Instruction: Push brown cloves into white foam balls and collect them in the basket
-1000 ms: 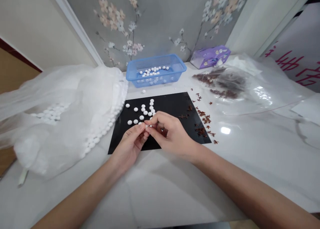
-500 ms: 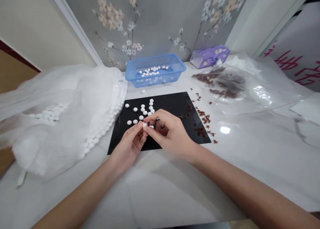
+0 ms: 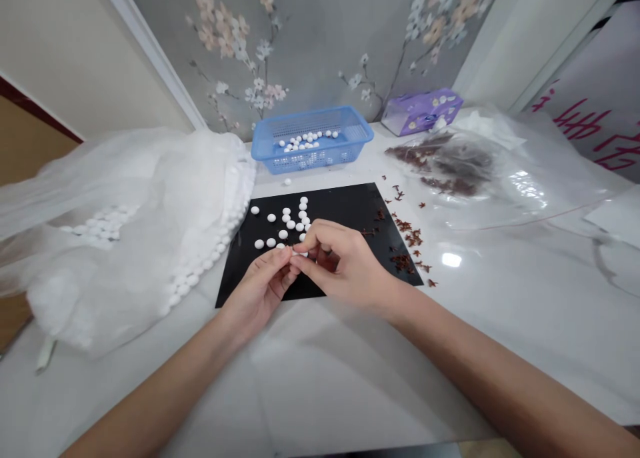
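Observation:
My left hand (image 3: pixel 263 286) and my right hand (image 3: pixel 340 261) meet over the front of a black mat (image 3: pixel 343 207). Between their fingertips is a small white ball, now mostly covered by the fingers. Both hands have thumb and fingers pinched on it. Several white balls (image 3: pixel 291 225) lie on the mat just beyond my fingers. Small brown star-shaped pieces (image 3: pixel 401 263) are scattered over the mat's right edge and the white table beside it.
Behind the mat stands a blue basket (image 3: pixel 313 157) with white balls inside. A large bag of white balls (image 3: pixel 150 245) fills the left. At the right are a purple packet (image 3: pixel 423 111) and a clear plastic bag (image 3: pixel 500 191) holding brown pieces.
The fingertips have closed further over the white ball, so less of it shows. The hands have otherwise hardly moved.

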Action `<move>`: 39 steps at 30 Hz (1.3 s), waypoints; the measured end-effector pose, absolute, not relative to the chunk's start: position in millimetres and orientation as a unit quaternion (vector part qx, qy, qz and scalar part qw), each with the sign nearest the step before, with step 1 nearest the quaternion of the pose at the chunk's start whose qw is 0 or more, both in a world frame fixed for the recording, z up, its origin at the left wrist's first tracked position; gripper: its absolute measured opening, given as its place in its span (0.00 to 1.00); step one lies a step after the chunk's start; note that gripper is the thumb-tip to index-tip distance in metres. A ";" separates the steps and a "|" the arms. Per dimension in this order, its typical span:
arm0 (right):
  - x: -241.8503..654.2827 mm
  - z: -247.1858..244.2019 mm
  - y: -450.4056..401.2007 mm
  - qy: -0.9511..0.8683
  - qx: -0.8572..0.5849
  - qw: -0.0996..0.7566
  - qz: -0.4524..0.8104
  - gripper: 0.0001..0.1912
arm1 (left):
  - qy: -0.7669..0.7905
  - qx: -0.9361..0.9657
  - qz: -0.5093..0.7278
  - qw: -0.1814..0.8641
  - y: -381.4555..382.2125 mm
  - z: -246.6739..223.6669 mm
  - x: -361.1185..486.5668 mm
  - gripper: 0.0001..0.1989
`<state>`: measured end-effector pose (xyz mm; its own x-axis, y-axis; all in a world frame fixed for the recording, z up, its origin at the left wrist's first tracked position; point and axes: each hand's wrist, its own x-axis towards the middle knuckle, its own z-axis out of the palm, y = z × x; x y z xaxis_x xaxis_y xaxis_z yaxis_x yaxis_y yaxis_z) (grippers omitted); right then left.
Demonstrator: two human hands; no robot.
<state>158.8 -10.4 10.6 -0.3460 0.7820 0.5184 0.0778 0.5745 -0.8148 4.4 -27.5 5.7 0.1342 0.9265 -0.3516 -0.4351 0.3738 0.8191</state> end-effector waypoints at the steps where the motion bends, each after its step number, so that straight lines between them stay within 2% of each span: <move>1: 159.3 11.2 -10.2 -0.738 -0.290 0.488 0.365 0.08 | 0.446 0.279 0.484 0.699 -27.2 4.8 3.9 0.07; 5: 160.1 12.5 -9.0 -0.738 -0.290 0.483 0.372 0.09 | 0.436 0.284 0.484 0.704 -26.9 2.7 2.9 0.08; 9: 165.3 17.5 -2.5 -0.753 -0.287 0.451 0.383 0.05 | 0.410 0.267 0.488 0.723 -26.7 6.9 4.0 0.05; 13: 187.4 23.6 13.9 -0.735 -0.399 0.418 0.355 0.08 | 0.402 0.193 0.491 0.748 -25.0 15.6 4.2 0.07; 15: 204.0 22.0 24.2 -0.737 -0.507 0.364 0.260 0.05 | 0.401 0.180 0.495 0.750 -24.0 18.6 3.5 0.10; 17: 219.5 17.6 32.8 -0.729 -0.607 0.273 0.160 0.02 | 0.404 0.189 0.494 0.746 -23.2 19.8 2.6 0.10; 19: 230.0 14.0 37.7 -0.715 -0.662 0.196 0.107 0.02 | 0.412 0.207 0.492 0.738 -22.5 19.5 1.9 0.11; 23: 233.4 17.5 36.0 -0.702 -0.702 0.106 0.050 0.07 | 0.426 0.247 0.494 0.717 -20.9 18.3 1.0 0.14; 27: 229.1 25.3 32.5 -0.682 -0.727 0.030 0.073 0.09 | 0.426 0.266 0.511 0.698 -18.8 17.3 -0.7 0.16; 30: 229.0 25.4 33.8 -0.674 -0.732 0.020 0.098 0.10 | 0.425 0.274 0.520 0.688 -17.8 16.1 -2.2 0.13; 39: 227.4 20.4 34.3 -0.702 -0.699 0.084 0.108 0.11 | 0.449 0.299 0.524 0.659 -17.1 13.2 -1.6 0.07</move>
